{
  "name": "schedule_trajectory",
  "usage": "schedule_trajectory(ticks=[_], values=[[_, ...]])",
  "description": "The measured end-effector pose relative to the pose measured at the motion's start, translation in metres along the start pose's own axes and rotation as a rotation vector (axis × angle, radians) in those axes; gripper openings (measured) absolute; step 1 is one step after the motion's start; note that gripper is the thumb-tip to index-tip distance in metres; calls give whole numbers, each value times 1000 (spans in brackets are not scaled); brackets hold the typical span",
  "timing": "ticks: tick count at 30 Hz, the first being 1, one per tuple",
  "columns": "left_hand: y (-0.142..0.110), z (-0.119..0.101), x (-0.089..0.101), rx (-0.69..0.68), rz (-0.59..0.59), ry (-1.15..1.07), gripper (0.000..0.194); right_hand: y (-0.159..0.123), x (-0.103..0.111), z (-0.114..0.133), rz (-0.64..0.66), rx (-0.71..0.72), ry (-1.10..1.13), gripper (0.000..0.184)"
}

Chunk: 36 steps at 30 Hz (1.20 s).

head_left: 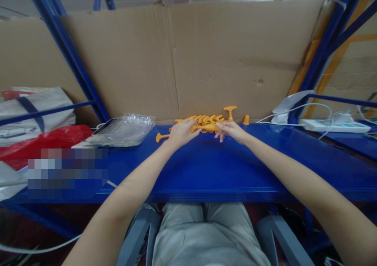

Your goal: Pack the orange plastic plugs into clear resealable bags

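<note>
Yellow part (209, 128) was held near the rear edge of the bench (188, 169), about mid-length. Left hand (182, 132) and right hand (235, 131) each appeared to have the grip closed on it, presumably for two-ended control; other parts (208, 120) lay just behind, probably for ready reach.

I count two hands: one left hand (183, 133), one right hand (231, 131). There are two handles (230, 109) — one near each hand — and one cap (246, 120). The yellow bits (209, 128) are lots, too jumbled to count. There is one table (218, 167) and one power strip (335, 126). At least three bags: one red bag (64, 135), one clear bag (129, 132), one striped bag (55, 112). Two chair arms (143, 226), two legs (182, 215).
</note>
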<state>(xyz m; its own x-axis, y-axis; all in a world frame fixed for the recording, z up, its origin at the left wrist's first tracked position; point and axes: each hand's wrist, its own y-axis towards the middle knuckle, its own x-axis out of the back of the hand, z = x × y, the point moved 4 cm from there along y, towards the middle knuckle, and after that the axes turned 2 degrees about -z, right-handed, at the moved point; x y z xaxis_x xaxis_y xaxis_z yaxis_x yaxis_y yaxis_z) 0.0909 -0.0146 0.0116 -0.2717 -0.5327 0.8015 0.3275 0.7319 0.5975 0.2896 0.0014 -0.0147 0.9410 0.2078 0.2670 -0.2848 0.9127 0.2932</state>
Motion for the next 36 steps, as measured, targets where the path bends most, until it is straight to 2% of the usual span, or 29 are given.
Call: schedule_trajectory(ticks=[9, 14, 16, 19, 22, 26, 29, 33, 36], values=[[1, 4, -7, -18, 2, -25, 33, 1, -3, -7, -16, -141, 100, 42], [3, 8, -10, -19, 46, -73, 46, 1, -4, -3, -149, -222, 297, 24], [5, 14, -10, 27, 76, -73, 53, 1, -1, 0, -222, -231, 358, 19], [6, 29, -13, 136, 157, 13, 50, 2, 7, 1, -311, -198, 404, 16], [4, 49, -19, 258, 311, 179, 45, 5, 16, 0, -367, -111, 393, 22], [-3, 74, -25, 399, 565, 352, 48, 15, 25, 0, -431, 95, 275, 36], [-6, 81, -26, 406, 693, 341, 52, 29, 22, 2, -438, 211, 124, 37], [-6, 75, -22, 362, 747, 363, 48, 51, 4, 10, -411, 342, -194, 33], [-6, 64, -19, 316, 747, 383, 45, 63, -17, 18, -415, 383, -455, 30]])
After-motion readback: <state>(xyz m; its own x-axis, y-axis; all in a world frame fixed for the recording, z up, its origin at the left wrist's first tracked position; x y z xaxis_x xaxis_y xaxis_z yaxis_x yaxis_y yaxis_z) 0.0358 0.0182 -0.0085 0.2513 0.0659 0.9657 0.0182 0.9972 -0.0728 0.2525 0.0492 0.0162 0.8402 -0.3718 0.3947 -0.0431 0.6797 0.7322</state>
